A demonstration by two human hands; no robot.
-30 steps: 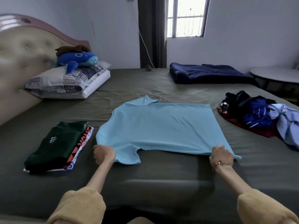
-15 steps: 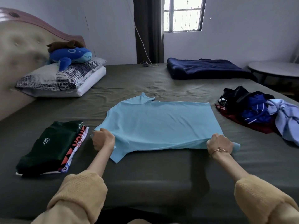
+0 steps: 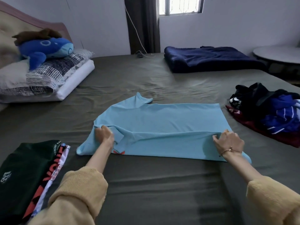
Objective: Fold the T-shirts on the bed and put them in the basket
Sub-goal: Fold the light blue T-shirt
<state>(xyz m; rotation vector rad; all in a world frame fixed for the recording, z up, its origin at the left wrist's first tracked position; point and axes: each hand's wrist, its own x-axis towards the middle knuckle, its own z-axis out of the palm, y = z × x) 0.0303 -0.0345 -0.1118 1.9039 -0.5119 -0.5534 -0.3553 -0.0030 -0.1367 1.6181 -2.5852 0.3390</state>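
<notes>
Head view: the light blue T-shirt [image 3: 162,120] lies across the middle of the bed [image 3: 146,184], its near long edge lifted and carried over toward the far side. The left hand [image 3: 104,134] grips that raised fold near the sleeve end, fingers curled round the cloth; the right hand [image 3: 228,140] pinches the same fold at the hem end, fingers clamped on it, a thin bracelet [image 3: 228,151] at the wrist.

A scrap of red print shows on the shirt just beside the left wrist, too little of it to read. On the near left, the folded stack [image 3: 27,172] has a dark green shirt on top with "CONCERT" legible along its edge and a small white logo that cannot be made out; beneath it, large red and black letters are partly covered and the stack is cut off by the picture edge and the yellow sleeve.

On the right, the unfolded pile [image 3: 269,114] runs out of frame; a white mark on its black garment is too small to read. No basket can be seen.
</notes>
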